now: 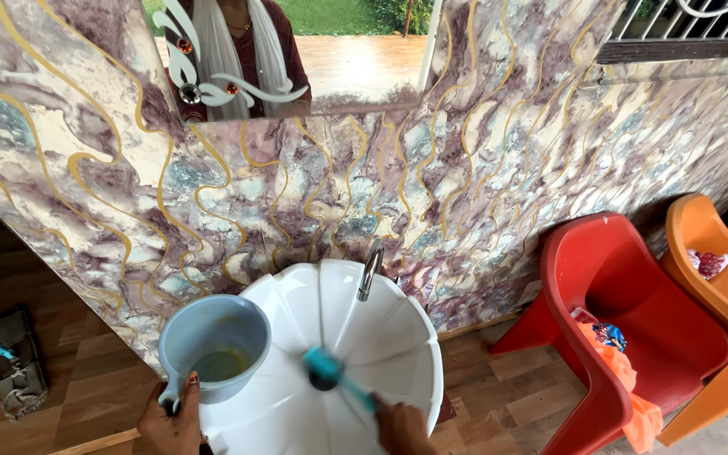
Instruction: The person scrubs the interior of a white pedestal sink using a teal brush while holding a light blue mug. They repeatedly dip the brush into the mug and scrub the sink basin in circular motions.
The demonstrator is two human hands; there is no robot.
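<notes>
A white scalloped washbasin (398, 337) stands against a marbled wall, with a chrome tap (370, 268) at its back. My left hand (172, 420) grips the handle of a pale blue mug (214, 337) resting on the basin's left rim; a little yellowish liquid lies in its bottom. My right hand (402, 428) holds a teal-handled brush (336, 375), its head pressed down near the basin's drain.
A red plastic chair (625, 286) holding orange cloth and an orange chair (718, 278) stand to the right. A mop head (17, 371) lies on the wooden floor at left. A mirror (297, 50) hangs above the basin.
</notes>
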